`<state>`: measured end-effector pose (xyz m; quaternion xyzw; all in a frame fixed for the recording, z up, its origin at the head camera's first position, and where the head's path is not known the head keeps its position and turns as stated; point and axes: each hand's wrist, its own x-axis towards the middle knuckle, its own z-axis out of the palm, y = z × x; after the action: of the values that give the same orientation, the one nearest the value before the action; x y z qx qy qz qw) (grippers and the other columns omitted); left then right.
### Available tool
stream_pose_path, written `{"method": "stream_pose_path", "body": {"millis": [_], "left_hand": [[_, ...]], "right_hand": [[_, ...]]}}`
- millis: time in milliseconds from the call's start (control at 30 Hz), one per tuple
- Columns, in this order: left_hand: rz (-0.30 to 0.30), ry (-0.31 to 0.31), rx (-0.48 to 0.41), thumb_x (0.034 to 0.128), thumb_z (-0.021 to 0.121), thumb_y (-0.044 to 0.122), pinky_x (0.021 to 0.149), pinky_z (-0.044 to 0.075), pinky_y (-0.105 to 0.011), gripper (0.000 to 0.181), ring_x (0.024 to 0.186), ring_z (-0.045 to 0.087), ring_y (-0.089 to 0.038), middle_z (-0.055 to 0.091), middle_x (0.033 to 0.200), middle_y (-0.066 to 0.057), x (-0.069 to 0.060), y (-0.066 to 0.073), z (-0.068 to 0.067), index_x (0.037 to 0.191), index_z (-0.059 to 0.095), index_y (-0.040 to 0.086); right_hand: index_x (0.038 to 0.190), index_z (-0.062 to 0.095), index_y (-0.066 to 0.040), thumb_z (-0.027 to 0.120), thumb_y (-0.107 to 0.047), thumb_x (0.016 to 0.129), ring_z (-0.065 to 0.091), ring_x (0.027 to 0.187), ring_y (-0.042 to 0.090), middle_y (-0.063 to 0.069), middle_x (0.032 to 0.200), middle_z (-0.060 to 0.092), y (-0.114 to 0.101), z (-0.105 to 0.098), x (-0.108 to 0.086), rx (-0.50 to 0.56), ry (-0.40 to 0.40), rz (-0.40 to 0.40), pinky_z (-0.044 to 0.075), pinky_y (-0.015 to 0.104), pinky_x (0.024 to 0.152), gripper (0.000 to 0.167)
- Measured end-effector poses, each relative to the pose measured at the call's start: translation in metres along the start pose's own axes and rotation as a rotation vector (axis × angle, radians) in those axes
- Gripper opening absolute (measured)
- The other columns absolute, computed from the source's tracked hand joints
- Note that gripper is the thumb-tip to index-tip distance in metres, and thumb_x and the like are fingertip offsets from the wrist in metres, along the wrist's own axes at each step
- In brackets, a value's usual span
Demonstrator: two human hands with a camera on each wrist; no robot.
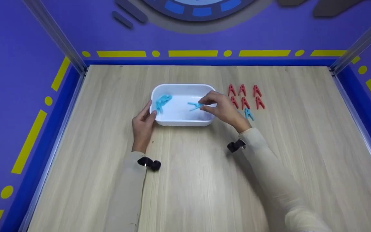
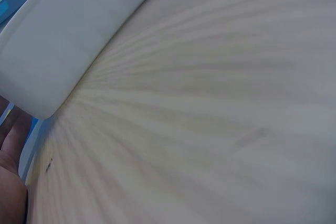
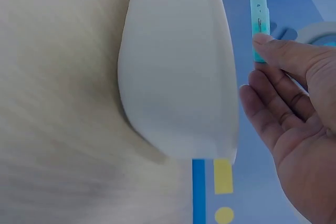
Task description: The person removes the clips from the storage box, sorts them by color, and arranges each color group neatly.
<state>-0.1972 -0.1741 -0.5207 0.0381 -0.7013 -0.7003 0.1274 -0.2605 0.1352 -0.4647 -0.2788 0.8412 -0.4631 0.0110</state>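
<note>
White and shallow, the tub (image 1: 185, 123) sits on the wooden table (image 1: 188, 177) with its long axis running left to right. The left hand (image 1: 143, 125) grips its left end, thumb at the near corner and fingers along the outer wall. The right hand (image 1: 221, 104) reaches over the opposite end and pinches 1 light-blue clothespin (image 1: 198, 105) between thumb and fingertips.

That held clothespin lies just left of the right hand, over the right half of the tub and above the rim, apart from the floor below as far as the right wrist view shows. In the head view its long axis runs roughly across, nearly parallel to the tub's long sides, with the splayed end pointing left. It faces the blue pile (image 1: 163, 100) at the tub's left end, which is nearer the left hand; the overlap there hides an exact count.

Right of the tub, 6 red clothespins (image 1: 245, 103) stand in 2 rows of 3, nearer the right hand. Another blue clothespin (image 1: 248, 114) lies just below them, beside the right wrist.
</note>
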Motion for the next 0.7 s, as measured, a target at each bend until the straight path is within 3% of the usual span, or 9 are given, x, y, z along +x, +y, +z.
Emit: {"method": "stream_pose_path", "body": {"millis": [267,500,700], "left_hand": [[0.007,-0.003,-0.024,0.105,0.067,0.007,0.121,0.039,-0.037,0.047,0.149,0.045,-0.018,0.053,0.158,-0.007,-0.001,0.0,0.0,0.151,0.057,0.005],[0.002,0.006,0.006,0.1048,0.068,0.008,0.118,0.039,-0.025,0.048,0.148,0.046,-0.015,0.054,0.157,-0.004,-0.001,0.0,0.0,0.152,0.056,0.006],[0.012,0.002,-0.007,0.105,0.067,0.008,0.118,0.039,-0.025,0.048,0.149,0.045,-0.017,0.053,0.157,-0.005,-0.001,0.0,0.0,0.152,0.056,0.004]], "right_hand": [[0.115,0.08,-0.006,0.083,-0.004,0.093,0.07,0.103,0.022,0.007,0.11,0.072,0.011,-0.018,-0.022,-0.018,0.069,0.021,0.059,0.043,0.099,0.022],[0.112,0.081,-0.005,0.082,0.001,0.092,0.07,0.102,0.023,0.007,0.108,0.072,0.021,-0.031,-0.039,-0.032,0.113,0.044,0.059,0.047,0.098,0.021],[0.111,0.081,-0.006,0.082,-0.001,0.093,0.068,0.099,0.02,0.005,0.107,0.071,0.027,-0.039,-0.052,-0.044,0.14,0.053,0.061,0.047,0.093,0.019]]}}
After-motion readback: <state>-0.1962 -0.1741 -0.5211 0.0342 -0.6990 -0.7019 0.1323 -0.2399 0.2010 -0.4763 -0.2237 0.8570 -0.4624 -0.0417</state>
